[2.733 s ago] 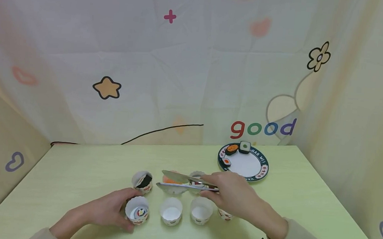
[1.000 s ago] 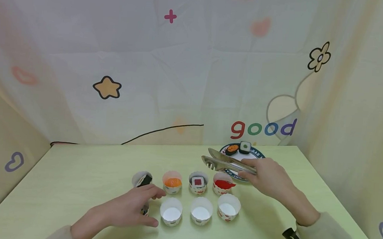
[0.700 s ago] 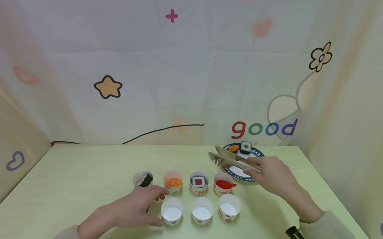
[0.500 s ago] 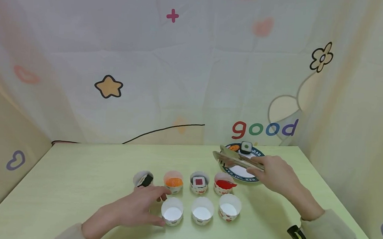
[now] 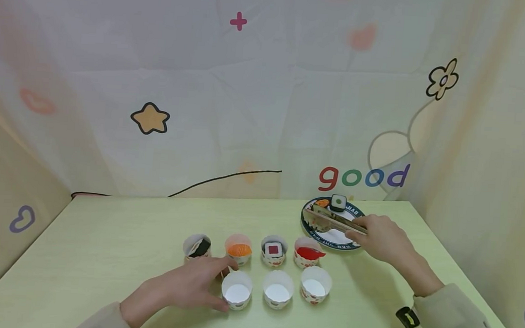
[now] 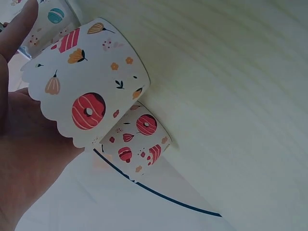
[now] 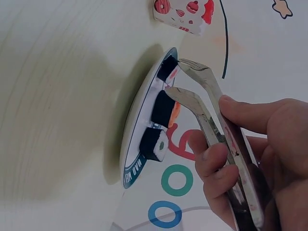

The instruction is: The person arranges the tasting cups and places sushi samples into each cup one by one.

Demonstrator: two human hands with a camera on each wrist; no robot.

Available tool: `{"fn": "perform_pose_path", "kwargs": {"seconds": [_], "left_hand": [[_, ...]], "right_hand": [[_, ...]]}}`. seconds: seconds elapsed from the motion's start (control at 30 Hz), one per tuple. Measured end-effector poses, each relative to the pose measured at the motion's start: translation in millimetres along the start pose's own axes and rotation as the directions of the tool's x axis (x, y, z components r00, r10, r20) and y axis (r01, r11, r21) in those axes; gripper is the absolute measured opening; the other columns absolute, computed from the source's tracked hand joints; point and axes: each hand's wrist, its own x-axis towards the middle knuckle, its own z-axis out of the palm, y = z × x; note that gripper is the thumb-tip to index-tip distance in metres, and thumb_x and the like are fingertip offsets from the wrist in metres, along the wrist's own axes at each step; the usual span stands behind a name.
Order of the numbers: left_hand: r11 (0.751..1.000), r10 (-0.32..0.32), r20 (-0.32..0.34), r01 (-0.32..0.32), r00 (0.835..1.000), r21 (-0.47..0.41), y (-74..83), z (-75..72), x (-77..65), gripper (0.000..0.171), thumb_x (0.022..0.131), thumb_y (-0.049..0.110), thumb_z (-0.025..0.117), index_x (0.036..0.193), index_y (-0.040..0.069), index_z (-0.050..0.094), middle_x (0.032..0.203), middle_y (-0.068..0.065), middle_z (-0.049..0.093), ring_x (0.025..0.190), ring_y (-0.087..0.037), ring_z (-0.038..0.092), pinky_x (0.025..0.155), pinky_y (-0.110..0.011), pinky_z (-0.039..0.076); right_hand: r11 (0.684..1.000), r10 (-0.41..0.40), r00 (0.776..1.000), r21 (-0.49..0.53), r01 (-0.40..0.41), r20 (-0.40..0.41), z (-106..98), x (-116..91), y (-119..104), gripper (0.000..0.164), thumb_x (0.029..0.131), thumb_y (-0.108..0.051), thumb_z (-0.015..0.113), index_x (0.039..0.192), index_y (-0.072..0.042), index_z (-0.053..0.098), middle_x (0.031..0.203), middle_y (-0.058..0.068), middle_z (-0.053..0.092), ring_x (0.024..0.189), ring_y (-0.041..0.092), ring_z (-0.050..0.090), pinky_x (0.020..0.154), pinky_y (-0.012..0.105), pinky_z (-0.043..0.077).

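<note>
My left hand [image 5: 190,286] reaches round a white paper cup [image 5: 237,290] in the front row, thumb in front, index finger behind its rim. Beneath that hand, a printed cup [image 6: 86,79] shows large in the left wrist view; the head view hides it. My right hand [image 5: 383,238] grips metal tongs [image 5: 338,221], their arms slightly apart over a dark-rimmed plate [image 5: 339,245]. In the right wrist view, the tong tips straddle a toy sushi piece [image 7: 167,69] at the plate's edge. An orange-topped sushi [image 7: 163,108] and a green-centred roll [image 7: 155,144] lie beside it.
Behind the front row stand cups with black-and-white sushi [image 5: 199,247], orange sushi [image 5: 239,250], a red-centred roll [image 5: 273,249] and a red piece [image 5: 308,253]. Two front cups [image 5: 278,290] show white insides. A patterned curtain [image 5: 193,103] borders the table's back.
My right hand has carried the tongs from above the cups to the plate. My left hand has moved right, from the leftmost front cup to the cup beside it.
</note>
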Motion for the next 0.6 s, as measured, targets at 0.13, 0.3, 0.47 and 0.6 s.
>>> {"fn": "perform_pose_path", "kwargs": {"seconds": [0.13,0.3,0.47,0.6], "left_hand": [[1.000,0.007,0.004,-0.007,1.000,-0.018,-1.3,0.7,1.0,0.069,0.078,0.040,0.091,0.131,0.012,0.058,0.110,0.007,0.065,0.099,-0.010,0.058,0.090,-0.034,0.048],[0.999,0.032,0.000,-0.032,0.999,-0.032,-2.1,0.5,2.5,0.067,0.076,0.038,0.092,0.129,0.014,0.059,0.112,0.009,0.065,0.097,-0.007,0.058,0.089,-0.032,0.049],[0.998,0.042,0.000,-0.042,0.999,-0.050,-3.5,1.4,3.5,0.069,0.075,0.039,0.093,0.129,0.014,0.059,0.114,0.010,0.065,0.098,-0.006,0.058,0.089,-0.031,0.049],[0.996,0.046,0.014,-0.045,0.999,-0.083,-4.4,2.2,5.0,0.068,0.075,0.039,0.093,0.130,0.017,0.058,0.114,0.012,0.065,0.099,-0.005,0.060,0.089,-0.029,0.050]], "right_hand": [[1.000,0.011,1.000,0.028,-0.012,0.027,2.5,2.2,2.8,0.040,0.098,-0.029,0.070,0.118,0.005,0.071,0.076,0.002,0.060,0.068,0.020,0.053,0.057,0.035,0.041],[0.998,0.010,0.999,0.054,-0.013,0.046,5.2,4.7,5.2,0.033,0.098,-0.028,0.069,0.110,0.003,0.073,0.072,0.001,0.056,0.066,0.018,0.051,0.056,0.033,0.037],[0.998,0.012,0.999,0.061,-0.015,0.053,8.0,7.6,6.4,0.030,0.098,-0.025,0.070,0.109,0.002,0.075,0.071,0.000,0.056,0.066,0.018,0.051,0.056,0.033,0.037],[0.997,0.022,0.998,0.066,-0.026,0.061,8.9,8.6,6.0,0.029,0.098,-0.025,0.070,0.109,0.001,0.075,0.070,0.001,0.055,0.065,0.018,0.050,0.055,0.033,0.037]]}}
